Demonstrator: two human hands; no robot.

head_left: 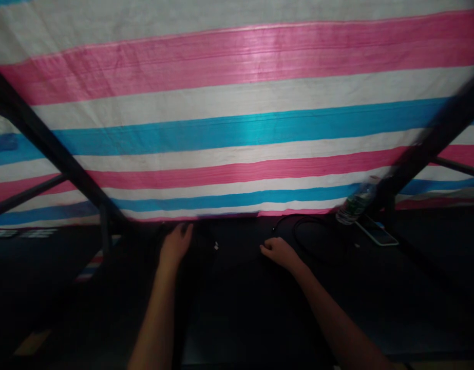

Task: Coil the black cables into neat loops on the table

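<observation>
Left hand (175, 242) points forward, right hand (280, 251) curls inward

Sheeting (252, 121) is glossy plastic; tabletop (237, 308) seems matt.

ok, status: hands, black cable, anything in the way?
Left hand: grip unclear. Right hand curled, left of looped black cable, grip unclear. Small pale object between hands; plastic bottle and smartphone right of the loop.
</observation>
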